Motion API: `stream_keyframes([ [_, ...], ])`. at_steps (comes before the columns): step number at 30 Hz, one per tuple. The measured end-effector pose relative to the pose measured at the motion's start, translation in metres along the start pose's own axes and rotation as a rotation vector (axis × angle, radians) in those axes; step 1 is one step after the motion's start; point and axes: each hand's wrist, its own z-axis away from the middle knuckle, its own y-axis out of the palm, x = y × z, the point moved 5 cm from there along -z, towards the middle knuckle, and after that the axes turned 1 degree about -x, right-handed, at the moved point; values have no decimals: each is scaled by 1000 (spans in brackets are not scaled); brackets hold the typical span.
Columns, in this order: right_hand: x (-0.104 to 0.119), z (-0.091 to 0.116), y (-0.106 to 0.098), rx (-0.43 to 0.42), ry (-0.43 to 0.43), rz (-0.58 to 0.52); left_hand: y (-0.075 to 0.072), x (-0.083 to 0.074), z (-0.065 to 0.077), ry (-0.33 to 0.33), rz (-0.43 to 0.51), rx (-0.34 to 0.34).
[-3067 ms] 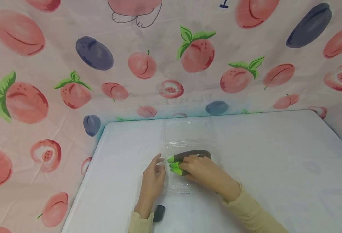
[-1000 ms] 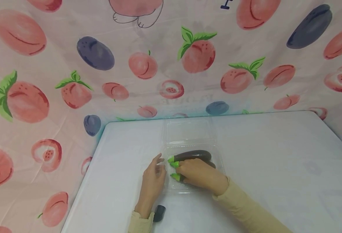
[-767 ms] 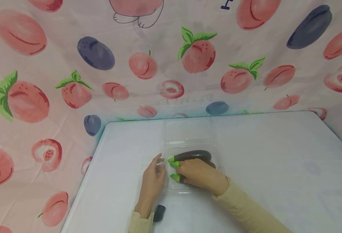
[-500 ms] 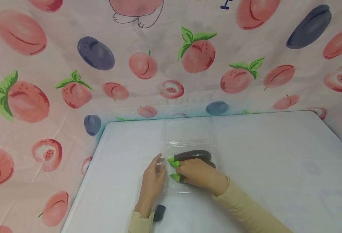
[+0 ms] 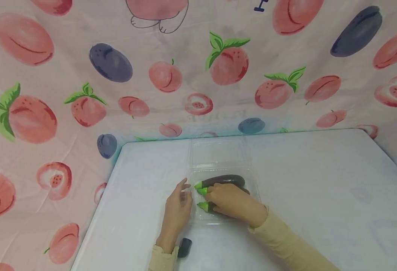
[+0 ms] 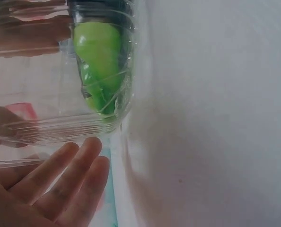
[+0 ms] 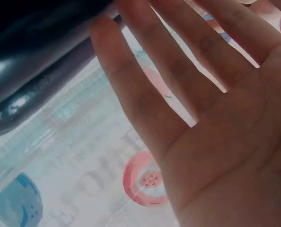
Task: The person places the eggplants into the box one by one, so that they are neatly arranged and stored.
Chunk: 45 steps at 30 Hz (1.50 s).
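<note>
Three dark eggplants with bright green caps lie side by side in a clear plastic clamshell box. The back eggplant shows whole; most of the middle eggplant and front eggplant is covered by my right hand. That hand reaches down over these two. In the right wrist view its fingers look fairly straight, palm bare, fingertips at the dark skin of the eggplants. My left hand stays beside the box's left wall, fingers loose and holding nothing. Through the plastic, the left wrist view shows a green cap.
The box's clear lid lies folded back toward the fruit-patterned cloth wall. A white table spreads around the box. A small black object sits against the left wrist.
Three seconds ago green caps were bunched under the right fingers. Since then the front cap has come apart from the middle one, toward me. Lately both hands have stayed nearly still.
</note>
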Motion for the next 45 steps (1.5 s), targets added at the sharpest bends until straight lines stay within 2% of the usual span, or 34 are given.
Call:
stream_keyframes([
  [8, -5, 6, -4, -7, 19, -22, -3, -2, -1, -2, 13, 15],
  [14, -10, 10, -8, -54, 13, -25, -6, -2, -2, 8, 11, 28],
  [19, -15, 11, -10, -88, 9, -29, -11, -4, -5, 28, 5, 14],
  [24, -22, 17, -16, -160, 25, -15, -15, -7, -11, 63, -12, -31],
  [30, -33, 23, -23, -247, 68, -9, -21, -9, -19, 137, -14, -56],
  [35, -43, 26, -25, -268, 97, -3, -24, -11, -24, 194, -16, -62],
  [40, -52, 31, -27, -283, 98, 6, -26, -11, -29, 195, -28, -53],
  [45, -63, 35, -27, -271, 148, -18, -26, -11, -34, 187, -36, -32],
])
